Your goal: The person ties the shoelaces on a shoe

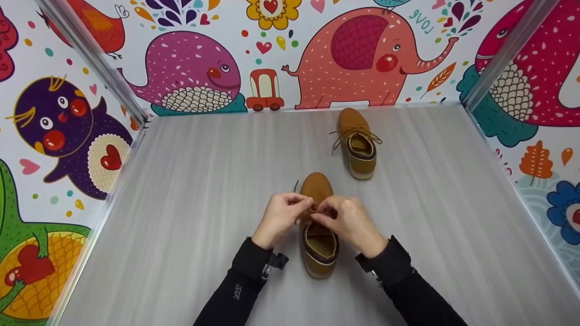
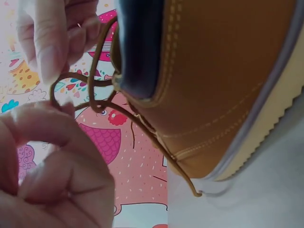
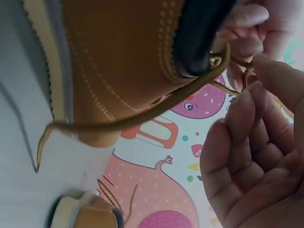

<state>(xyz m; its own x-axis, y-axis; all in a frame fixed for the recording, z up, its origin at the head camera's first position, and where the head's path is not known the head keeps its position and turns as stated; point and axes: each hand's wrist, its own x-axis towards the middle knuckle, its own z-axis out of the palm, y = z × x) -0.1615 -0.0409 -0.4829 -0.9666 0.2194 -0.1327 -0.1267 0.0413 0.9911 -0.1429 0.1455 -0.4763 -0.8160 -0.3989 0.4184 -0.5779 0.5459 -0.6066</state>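
Note:
A tan lace-up shoe [image 1: 316, 185] with a dark padded collar stands on the floor, toe pointing away from me. Its brown shoelace [image 2: 137, 122] forms a loop above the tongue, and one loose end trails down the shoe's side in both wrist views. My left hand [image 1: 281, 216] pinches the lace between thumb and forefinger over the shoe's left side. From the right, my right hand [image 1: 352, 222] also pinches the looped lace, close to the left fingertips. In the right wrist view the fingers partly hide where the lace crosses.
A matching tan shoe [image 1: 353, 118], its lace tied in a bow, stands farther off to the right. The grey floor [image 1: 204, 194] is bordered by panels [image 1: 272, 50] printed with cartoon animals, with metal posts [image 1: 97, 59] at the corners.

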